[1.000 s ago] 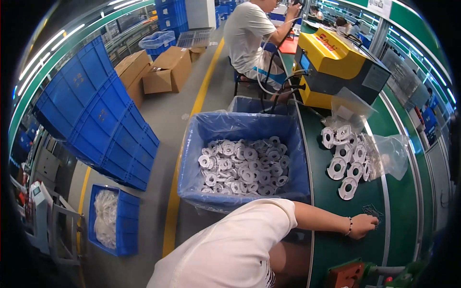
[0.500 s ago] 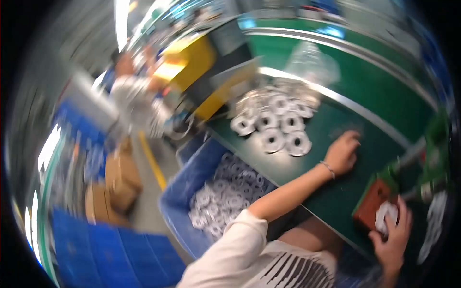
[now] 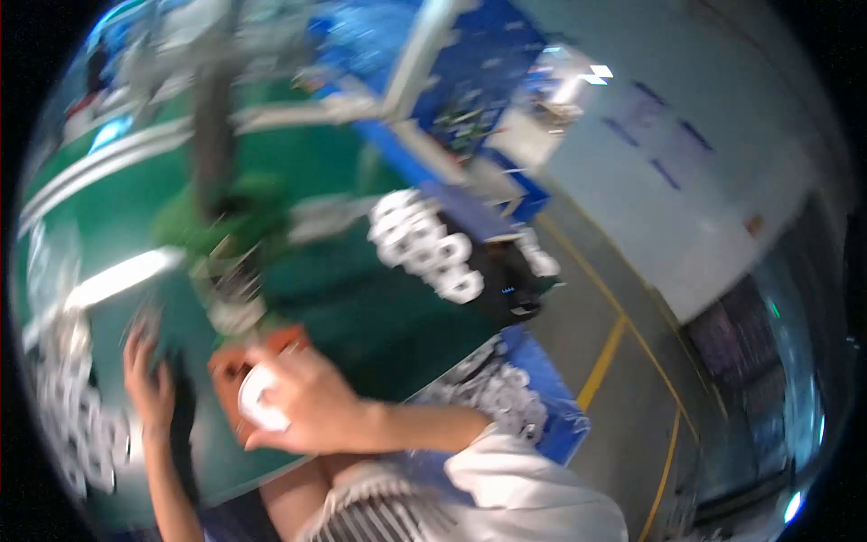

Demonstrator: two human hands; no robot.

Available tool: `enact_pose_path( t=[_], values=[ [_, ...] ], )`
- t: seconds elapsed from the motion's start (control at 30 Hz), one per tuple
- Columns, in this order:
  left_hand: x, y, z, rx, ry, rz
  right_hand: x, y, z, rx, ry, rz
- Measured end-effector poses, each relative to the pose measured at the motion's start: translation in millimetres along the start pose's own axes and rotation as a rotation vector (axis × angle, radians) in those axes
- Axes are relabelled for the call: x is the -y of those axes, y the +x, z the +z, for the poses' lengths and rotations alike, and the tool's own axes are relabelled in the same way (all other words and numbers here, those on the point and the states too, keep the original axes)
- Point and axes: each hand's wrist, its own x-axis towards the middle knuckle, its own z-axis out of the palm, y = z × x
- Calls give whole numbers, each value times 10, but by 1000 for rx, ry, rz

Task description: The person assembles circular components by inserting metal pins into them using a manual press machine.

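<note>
My right hand (image 3: 312, 402) grips a white round plastic part (image 3: 260, 397) at the near side of an orange-brown block (image 3: 230, 370). Whether the part touches the block I cannot tell. The block sits on the green tabletop (image 3: 334, 307), under a green press-like machine (image 3: 226, 217) that motion blurs. To the left, my left hand (image 3: 149, 384) is over the tabletop with its fingers stretched and apart, its tips smeared. Beside it, at the far left, lies a heap of white ring-shaped parts (image 3: 86, 434).
More white rings (image 3: 420, 244) stand in rows at the table's right, beside a black object (image 3: 510, 280). A blue bin (image 3: 551, 388) of white parts stands below the right edge. Yellow lines mark the grey floor (image 3: 605, 307); a pale wall (image 3: 650, 172) rises beyond.
The view has swung to the right, bringing the right-hand bin and wall into sight. My right hand still has a white part at the block; my left hand remains left of it.
</note>
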Motion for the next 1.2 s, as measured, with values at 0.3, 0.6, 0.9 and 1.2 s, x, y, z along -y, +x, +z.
enact_pose_path(
  t=[0.3, 0.6, 0.9, 1.2],
  values=[
    [-422, 31, 212, -67, 26, -56, -410, -149, -260, 145, -193, -20],
    [-331, -25, 149, 8, 24, -93, -137, -54, -183, 273, -251, 75],
    [-332, -12, 144, 7, 34, -77, -205, -29, -374, 227, -215, -3],
    [-332, 2, 142, -17, 4, -118, -459, -166, -126, 192, -112, -119]
  ],
)
